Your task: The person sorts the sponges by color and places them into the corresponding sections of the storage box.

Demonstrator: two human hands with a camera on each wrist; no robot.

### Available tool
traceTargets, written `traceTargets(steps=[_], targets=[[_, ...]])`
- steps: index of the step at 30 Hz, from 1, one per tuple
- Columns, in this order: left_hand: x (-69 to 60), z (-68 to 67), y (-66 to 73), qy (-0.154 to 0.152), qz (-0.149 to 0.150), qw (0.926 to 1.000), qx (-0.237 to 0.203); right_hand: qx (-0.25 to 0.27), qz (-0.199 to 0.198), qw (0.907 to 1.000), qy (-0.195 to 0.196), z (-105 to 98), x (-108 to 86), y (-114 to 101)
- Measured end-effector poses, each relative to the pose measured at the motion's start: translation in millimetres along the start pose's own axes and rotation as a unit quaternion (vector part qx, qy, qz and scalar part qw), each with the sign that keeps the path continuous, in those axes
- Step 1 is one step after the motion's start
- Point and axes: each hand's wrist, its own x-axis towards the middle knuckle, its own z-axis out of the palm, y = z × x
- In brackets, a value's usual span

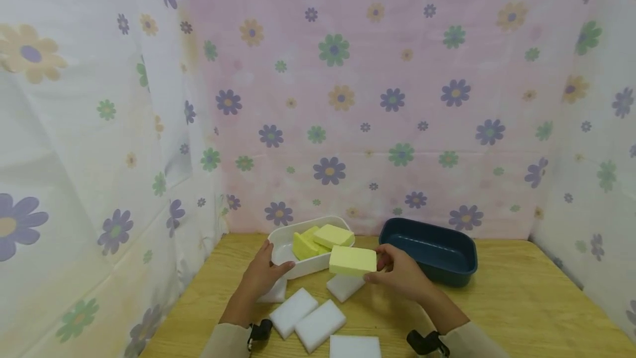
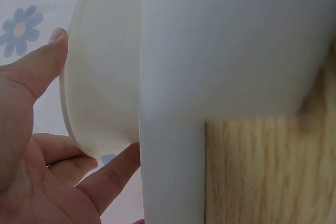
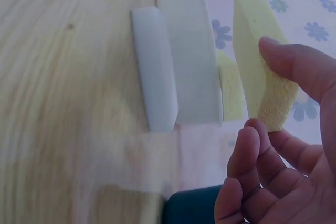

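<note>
At the left end of the white container [image 1: 309, 266], my left hand [image 1: 258, 278] grips the rim, thumb at the near side. The left wrist view has that hand [image 2: 31, 145] around the end of the white container [image 2: 105, 61]. My right hand [image 1: 404, 278] pinches a pale yellow sponge block [image 1: 353, 260] in front of the container's right part, held above a white block [image 1: 345, 287]. Thumb and fingers hold the yellow block [image 3: 254, 51] at one end in the right wrist view. Several yellow pieces [image 1: 334, 236] lie inside the container.
A dark blue container [image 1: 437, 247] stands at the back right of the wooden table [image 1: 521, 303], with no object visible inside. Several white blocks [image 1: 320, 325] lie in front of the white container. A flowered curtain [image 1: 348, 126] hangs behind and at both sides.
</note>
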Motion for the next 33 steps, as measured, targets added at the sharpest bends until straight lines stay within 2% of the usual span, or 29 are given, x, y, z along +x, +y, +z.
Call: traceTargets(steps=[5, 14, 19, 33], targets=[[-2.3, -0.8, 0.5, 0.0, 0.001, 1.0, 0.001, -0.009, 0.006, 0.9996, 0.025, 8, 7.5, -11], [-0.7, -0.2, -0.2, 0.006, 0.006, 1.0, 0.0, 0.016, 0.029, 0.9984, 0.046, 22, 21.9, -26], [-1.4, -0.3, -2.6, 0.005, 0.0, 1.0, -0.001, 0.006, 0.031, 0.9983, 0.049, 31, 30.2, -35], [-3.9, -1.7, 3.9, 0.004, 0.007, 0.9999, -0.008, 0.009, 0.051, 0.9943, 0.093, 54, 55.8, -42]])
